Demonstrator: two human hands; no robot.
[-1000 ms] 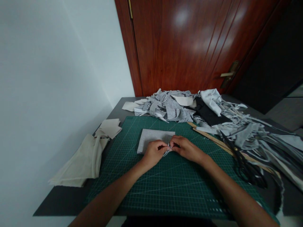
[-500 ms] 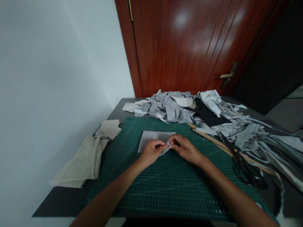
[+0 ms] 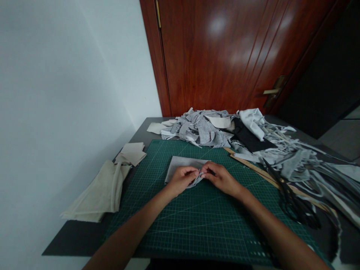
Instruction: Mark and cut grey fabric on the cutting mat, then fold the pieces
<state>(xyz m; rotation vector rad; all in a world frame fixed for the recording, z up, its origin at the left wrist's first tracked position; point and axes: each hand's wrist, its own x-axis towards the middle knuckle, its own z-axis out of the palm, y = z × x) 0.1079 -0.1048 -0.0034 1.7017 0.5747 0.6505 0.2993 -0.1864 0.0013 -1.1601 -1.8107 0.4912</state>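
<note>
A folded piece of grey fabric (image 3: 182, 162) lies on the green cutting mat (image 3: 191, 225), its near right corner lifted in layers. My left hand (image 3: 181, 179) pinches that edge between thumb and forefinger. Close beside it on the right, my right hand (image 3: 218, 176) pinches the same layered edge, fingertips almost touching those of the left. The hands cover part of the fabric, so how many layers are held cannot be made out.
Black scissors (image 3: 289, 198) and a wooden ruler (image 3: 258, 170) lie at the right. Behind the mat is a heap of grey fabric scraps (image 3: 202, 127), with a black cloth (image 3: 250, 137) beside it. Beige fabric (image 3: 98, 191) rests on the left table edge.
Both hands keep their pinch on the fabric. The lifted edge has shifted slightly and looks a little more spread between the fingers. The view has moved slightly.
</note>
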